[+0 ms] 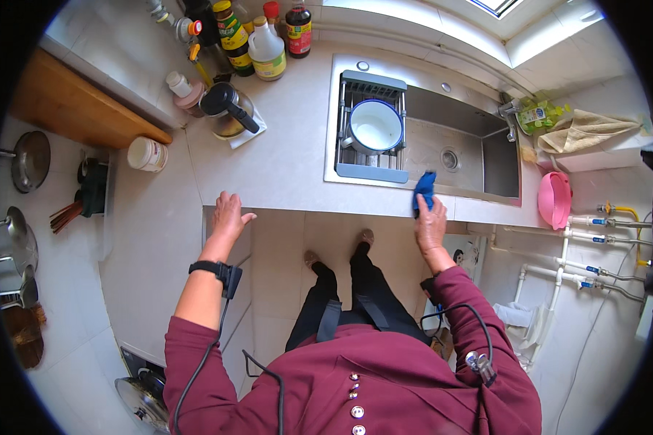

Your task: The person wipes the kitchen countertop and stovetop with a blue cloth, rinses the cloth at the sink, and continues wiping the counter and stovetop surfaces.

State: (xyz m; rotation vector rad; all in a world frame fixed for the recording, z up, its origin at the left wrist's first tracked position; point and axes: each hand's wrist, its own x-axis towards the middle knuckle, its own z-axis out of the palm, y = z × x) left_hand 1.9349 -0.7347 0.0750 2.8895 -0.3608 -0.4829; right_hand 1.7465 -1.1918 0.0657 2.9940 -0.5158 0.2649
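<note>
My right hand (431, 220) grips a blue cloth (424, 190) at the front rim of the stainless steel sink (430, 157). Part of the cloth is covered by my fingers. My left hand (229, 217) is bare and holds nothing, its thumb apart from the fingers, at the front edge of the pale countertop (283, 157). A white enamel mug (377, 126) with a blue rim sits upright in the drain rack (374, 173), which spans the left part of the sink. Some liquid or pale residue inside the mug is too small to tell.
A glass kettle (229, 114) with a black lid stands left, near a white-lidded tub (148, 154). Several sauce bottles (266, 51) line the back. By the faucet (509, 119) are a dish soap bottle (538, 117), a beige cloth (585, 131) and a pink basin (554, 200).
</note>
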